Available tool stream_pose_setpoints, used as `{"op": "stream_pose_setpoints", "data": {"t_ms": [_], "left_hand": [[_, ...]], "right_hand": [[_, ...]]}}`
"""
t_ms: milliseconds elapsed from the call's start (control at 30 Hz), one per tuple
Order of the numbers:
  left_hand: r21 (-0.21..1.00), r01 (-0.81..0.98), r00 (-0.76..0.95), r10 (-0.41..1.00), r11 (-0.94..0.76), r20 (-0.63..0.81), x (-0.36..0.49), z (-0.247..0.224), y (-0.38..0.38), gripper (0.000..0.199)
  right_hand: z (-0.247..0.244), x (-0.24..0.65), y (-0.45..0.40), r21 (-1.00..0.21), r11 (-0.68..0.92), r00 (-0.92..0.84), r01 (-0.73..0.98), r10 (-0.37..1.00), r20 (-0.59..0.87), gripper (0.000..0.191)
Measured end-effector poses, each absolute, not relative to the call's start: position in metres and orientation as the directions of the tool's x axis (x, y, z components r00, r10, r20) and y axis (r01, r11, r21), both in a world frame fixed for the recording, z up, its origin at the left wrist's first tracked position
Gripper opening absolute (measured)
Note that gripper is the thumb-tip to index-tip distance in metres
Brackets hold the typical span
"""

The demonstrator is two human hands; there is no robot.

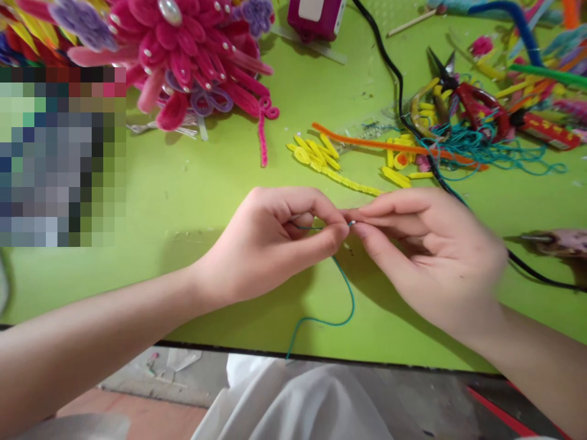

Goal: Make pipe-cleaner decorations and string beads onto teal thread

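Observation:
Thumb and index finger of my left hand [279, 238] pinch a thin teal cord [352, 293] close to its end. The cord's tail loops down below the fingers and runs over the table's front edge. Right beside it, the fingertips of my right hand [426, 244] are pinched on a tiny shiny bead [353, 223], which touches the cord; whether the cord passes through it I cannot tell. Both hands meet over the green table [220, 183]. Just behind them lies a cluster of yellow fuzzy petals [316, 151] with a yellow stem.
A large pink fuzzy-wire flower [183, 49] stands at the back left, near a purple box [316, 18]. Red-handled pliers [481, 110] lie on tangled teal cord [472, 143] at right. A black cable [385, 55] crosses the table toward a glue gun [559, 242].

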State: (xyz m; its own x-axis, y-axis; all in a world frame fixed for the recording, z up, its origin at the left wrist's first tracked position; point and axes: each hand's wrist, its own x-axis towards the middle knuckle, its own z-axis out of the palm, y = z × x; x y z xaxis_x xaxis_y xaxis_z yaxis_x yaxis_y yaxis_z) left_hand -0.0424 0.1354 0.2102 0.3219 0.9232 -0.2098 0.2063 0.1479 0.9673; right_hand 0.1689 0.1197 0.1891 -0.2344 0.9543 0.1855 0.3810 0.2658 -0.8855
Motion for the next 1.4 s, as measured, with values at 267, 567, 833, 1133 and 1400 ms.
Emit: {"op": "stream_pose_setpoints", "data": {"t_ms": [267,567,833,1133,1400], "left_hand": [[0.966,0.233,0.333,0.923,0.117,-0.192,-0.042,0.211,0.136,0.018],[0.964,0.256,0.309,0.940,0.066,-0.147,-0.044,0.209,0.134,0.017],[0.983,0.174,0.293,0.951,0.049,-0.099,-0.042,0.206,0.133,0.008],[0.985,0.168,0.329,0.939,0.043,-0.097,-0.042,0.204,0.133,0.009],[0.996,0.092,0.203,0.979,-0.004,-0.015,-0.060,0.198,0.152,0.011]], "right_hand": [[0.191,0.168,0.122,-0.880,0.314,-0.268,0.355,0.937,0.226,0.022],[0.196,0.170,0.131,-0.959,0.116,-0.221,0.259,0.973,0.058,0.011],[0.197,0.171,0.140,-0.985,-0.170,-0.261,0.042,0.949,-0.175,0.005],[0.197,0.173,0.144,-0.979,-0.194,-0.372,0.060,0.906,-0.202,0.004],[0.190,0.186,0.154,-0.761,0.443,-0.347,0.474,0.888,0.300,0.009]]}}
